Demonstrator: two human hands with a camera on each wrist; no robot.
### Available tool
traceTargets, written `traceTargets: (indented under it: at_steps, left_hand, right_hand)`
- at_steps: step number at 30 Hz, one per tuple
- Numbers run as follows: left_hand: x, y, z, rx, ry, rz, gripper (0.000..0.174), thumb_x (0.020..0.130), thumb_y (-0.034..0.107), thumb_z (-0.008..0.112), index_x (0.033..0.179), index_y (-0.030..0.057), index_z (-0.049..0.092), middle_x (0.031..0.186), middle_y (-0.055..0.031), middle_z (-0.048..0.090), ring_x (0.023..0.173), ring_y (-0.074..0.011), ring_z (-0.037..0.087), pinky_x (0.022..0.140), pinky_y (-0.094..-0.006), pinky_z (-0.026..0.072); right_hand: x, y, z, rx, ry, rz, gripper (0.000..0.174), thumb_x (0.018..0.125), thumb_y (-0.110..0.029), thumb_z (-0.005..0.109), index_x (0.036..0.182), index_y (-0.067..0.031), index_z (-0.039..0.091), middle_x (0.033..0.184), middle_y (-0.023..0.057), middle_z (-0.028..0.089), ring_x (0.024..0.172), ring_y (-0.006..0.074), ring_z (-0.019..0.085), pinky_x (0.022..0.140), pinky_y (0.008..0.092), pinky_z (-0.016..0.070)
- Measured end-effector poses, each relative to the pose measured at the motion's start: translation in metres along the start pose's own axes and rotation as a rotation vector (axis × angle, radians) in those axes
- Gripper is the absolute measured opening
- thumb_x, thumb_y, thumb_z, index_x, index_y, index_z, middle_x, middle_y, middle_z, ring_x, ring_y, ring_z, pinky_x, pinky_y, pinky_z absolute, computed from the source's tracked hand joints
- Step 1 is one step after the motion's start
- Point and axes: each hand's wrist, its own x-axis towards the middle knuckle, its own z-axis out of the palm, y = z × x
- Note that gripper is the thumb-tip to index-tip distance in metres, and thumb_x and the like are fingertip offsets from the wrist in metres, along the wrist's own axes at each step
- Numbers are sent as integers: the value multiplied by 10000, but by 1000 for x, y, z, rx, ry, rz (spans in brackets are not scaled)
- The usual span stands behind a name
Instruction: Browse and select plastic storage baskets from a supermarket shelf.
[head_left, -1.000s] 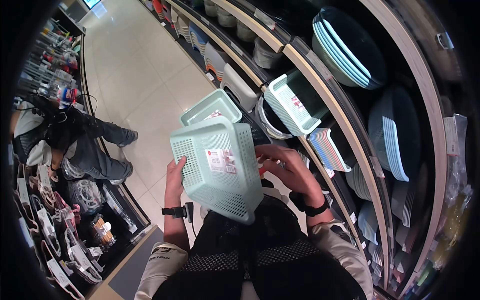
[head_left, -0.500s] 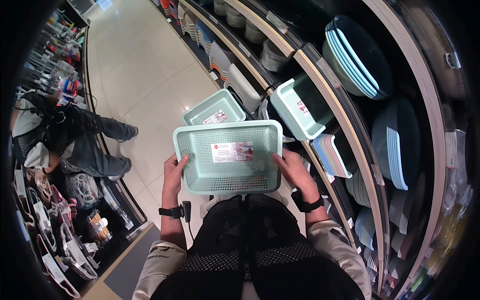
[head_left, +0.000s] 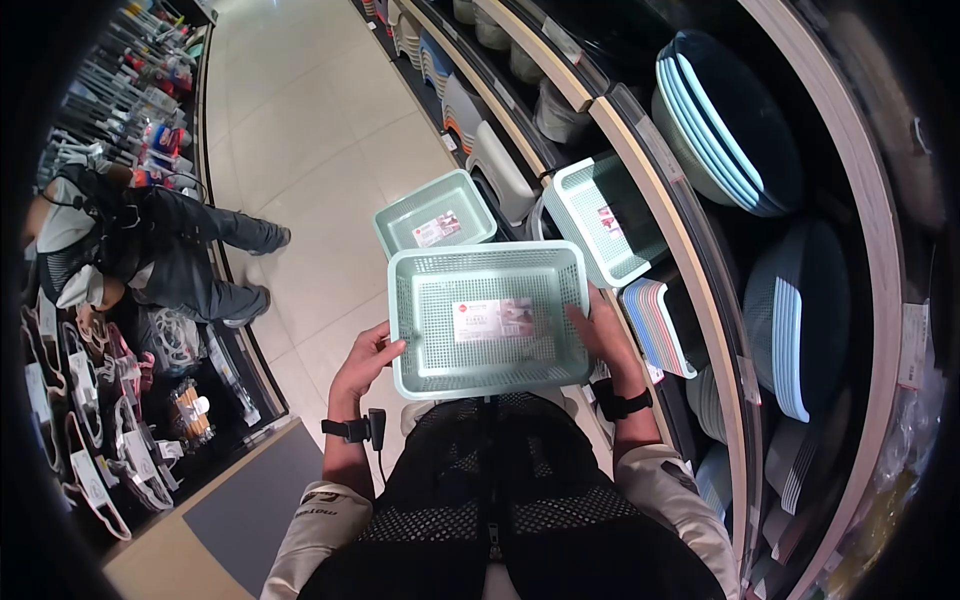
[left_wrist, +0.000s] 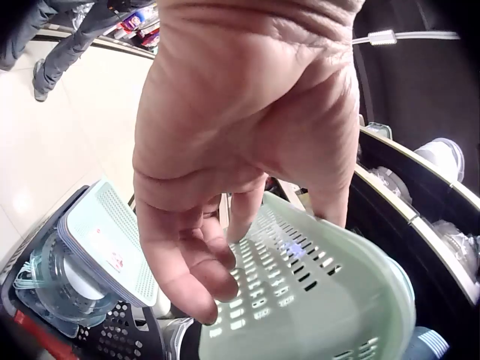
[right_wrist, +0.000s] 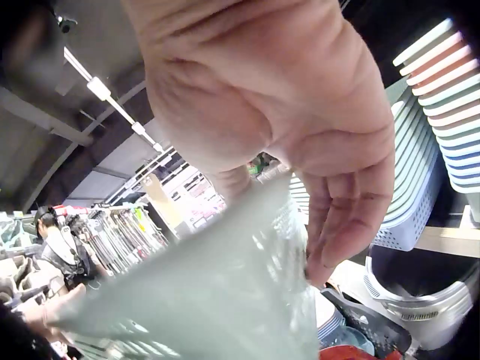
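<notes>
A mint-green perforated plastic basket (head_left: 490, 370) with a white and red label faces up in front of the person's body. My left hand (head_left: 365, 365) holds its left wall, thumb at the rim and other fingers outside. On the opposite wall my right hand (head_left: 607, 340) grips, thumb inside and fingers behind. The left wrist view shows loosely bent fingers (left_wrist: 180, 262) along the outer wall. Beyond it lies a similar pale green basket (head_left: 420, 205), also labelled, on top of a dark perforated shopping basket (left_wrist: 120, 334).
Shelving on the right carries stacked green baskets (head_left: 590, 225), multicoloured baskets (head_left: 655, 325) and nested basins (head_left: 710, 130). Another person (head_left: 190, 255) stands at the left by hanging goods (head_left: 120, 420). A tiled aisle (head_left: 290, 120) runs ahead.
The held basket has turned from a steep tilt to facing up, and has shifted right in view. My right hand has moved from behind it onto its right rim.
</notes>
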Motion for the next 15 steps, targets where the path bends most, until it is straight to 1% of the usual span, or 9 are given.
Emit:
traceTargets:
  at_steps: [2, 3, 5, 6, 8, 10, 11, 14, 15]
  left_hand:
    - [-6, 8, 22, 42, 58, -46, 492, 951, 310, 702, 1358, 45, 618, 1004, -15, 685, 854, -90, 612, 681, -257, 520]
    - [-9, 10, 29, 46, 60, -52, 492, 951, 310, 702, 1358, 45, 618, 1004, -15, 685, 854, -90, 612, 681, -257, 520]
    - [-11, 15, 45, 32, 62, -140, 458, 987, 207, 633, 1408, 42, 559, 1205, -70, 677, 1029, -177, 658, 701, -304, 612]
    - [-11, 10, 48, 35, 65, -146, 458, 987, 207, 633, 1408, 42, 559, 1205, -70, 677, 1029, -177, 658, 701, -304, 612]
    - [-9, -7, 56, 59, 200, -158, 415, 994, 173, 601, 1383, 31, 575, 1191, -92, 674, 993, -185, 665, 629, -293, 621]
    - [-13, -13, 62, 44, 226, -165, 399, 993, 165, 592, 1370, 33, 584, 1177, -91, 677, 970, -178, 669, 620, -294, 619]
    - [-14, -17, 60, 16, 245, -162, 385, 992, 157, 582, 1358, 35, 594, 1163, -91, 680, 946, -170, 673, 611, -296, 618]
    - [-22, -21, 61, 18, 304, -177, 358, 988, 146, 569, 1326, 39, 620, 1108, -85, 696, 877, -151, 682, 570, -282, 598]
    - [-24, -22, 60, 23, 306, -177, 358, 988, 146, 569, 1326, 39, 620, 1108, -85, 696, 877, -151, 682, 570, -282, 598]
  right_hand:
    - [1, 9, -1, 283, 80, -311, 657, 964, -203, 626, 1535, -44, 344, 1263, 279, 648, 1177, 438, 634, 998, 481, 488]
    - [1, 8, -4, 190, 23, -159, 798, 947, -202, 658, 1592, -57, 211, 1290, 301, 627, 1219, 446, 610, 1022, 478, 474]
    - [-2, 9, -7, 201, 40, -137, 821, 942, -202, 666, 1596, -50, 194, 1304, 322, 610, 1235, 461, 594, 1036, 478, 464]
    - [-5, 4, -7, 200, 59, -116, 844, 937, -202, 675, 1600, -43, 176, 1318, 342, 592, 1251, 475, 578, 1050, 478, 455]
    - [-11, -6, -12, 215, 39, -161, 867, 923, -202, 697, 1590, 3, 183, 1390, 361, 528, 1325, 459, 523, 1101, 461, 414]
    - [-14, 4, -15, 237, -5, -360, 853, 918, -184, 704, 1574, 39, 208, 1457, 350, 471, 1383, 421, 473, 1136, 440, 375]
    - [-14, 5, -15, 307, -15, -337, 818, 910, -171, 719, 1548, 66, 266, 1489, 322, 454, 1413, 373, 448, 1149, 411, 361]
    - [-19, 0, -23, 287, -113, -276, 783, 909, -169, 726, 1531, 65, 313, 1480, 303, 475, 1399, 359, 471, 1139, 400, 376]
    - [-21, 1, -22, 327, -101, -294, 735, 904, -179, 736, 1499, 67, 381, 1466, 284, 499, 1378, 344, 498, 1126, 392, 394]
